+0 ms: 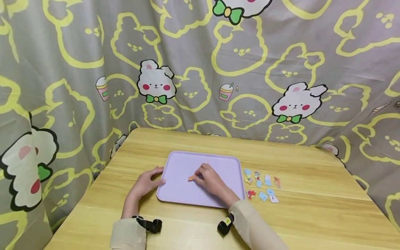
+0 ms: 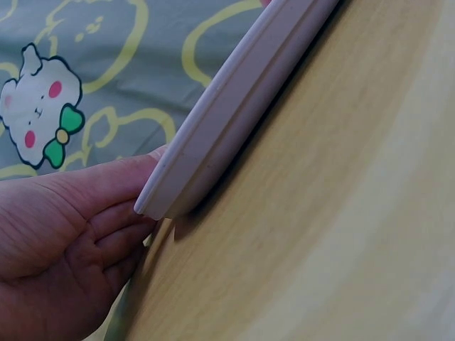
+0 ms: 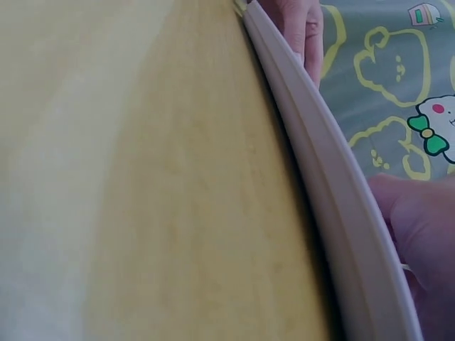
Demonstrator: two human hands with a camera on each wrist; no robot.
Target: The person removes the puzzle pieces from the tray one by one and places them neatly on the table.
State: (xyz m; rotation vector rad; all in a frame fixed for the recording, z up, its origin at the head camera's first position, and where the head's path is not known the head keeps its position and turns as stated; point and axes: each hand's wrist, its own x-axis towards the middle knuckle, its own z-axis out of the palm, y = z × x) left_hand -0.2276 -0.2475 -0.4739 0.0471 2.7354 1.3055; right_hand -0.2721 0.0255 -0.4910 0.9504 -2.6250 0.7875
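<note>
In the head view, a pale purple tray (image 1: 175, 166) lies on the wooden table. My right hand (image 1: 212, 180) is over its middle, with thumb and fingertips pinching a small orange jigsaw piece (image 1: 191, 178). At the tray's left side, my left hand (image 1: 145, 184) holds the rim, the thumb reaching over the edge. The left wrist view shows that hand (image 2: 78, 241) against the tray's outer wall (image 2: 213, 135). In the right wrist view the tray wall hides most of my right hand (image 3: 430, 234), and the orange piece is out of sight.
Right of the tray, several small jigsaw pieces lie in loose rows, among them a red piece (image 1: 251, 194), a light blue piece (image 1: 263, 196) and an orange-brown piece (image 1: 277, 182). A patterned grey curtain (image 1: 193, 83) hangs behind the table (image 1: 312, 215) and at its sides.
</note>
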